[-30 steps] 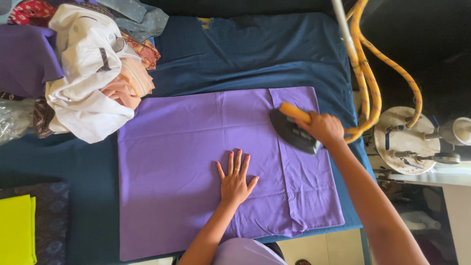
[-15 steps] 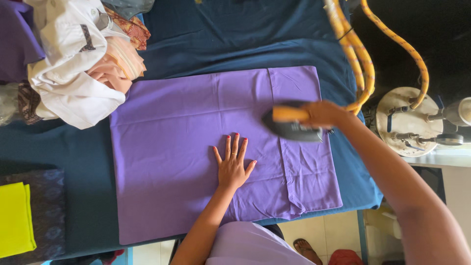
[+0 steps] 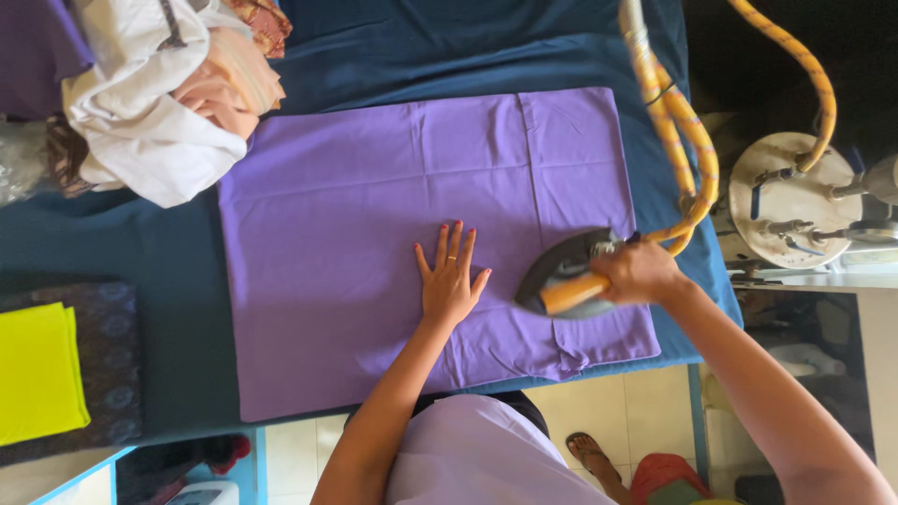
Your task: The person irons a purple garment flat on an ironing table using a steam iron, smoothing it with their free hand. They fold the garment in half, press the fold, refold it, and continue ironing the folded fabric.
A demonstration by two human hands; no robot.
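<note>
A purple cloth (image 3: 374, 224) lies spread flat on a dark blue padded table (image 3: 178, 271). My left hand (image 3: 449, 281) rests palm down on the cloth near its front middle, fingers spread. My right hand (image 3: 638, 273) grips the orange handle of a dark iron (image 3: 561, 271), which sits on the cloth's right part, close to the front edge. A yellow-orange braided hose (image 3: 669, 122) runs from the iron up and to the right.
A heap of white, peach and patterned clothes (image 3: 159, 103) sits at the table's back left. A yellow folded cloth (image 3: 37, 369) on dark fabric lies at the front left. A round white boiler unit (image 3: 790, 201) stands to the right, off the table.
The iron has moved with my right hand from the cloth's far right part toward the near edge. My left hand stays flat on the cloth. The view has shifted.
</note>
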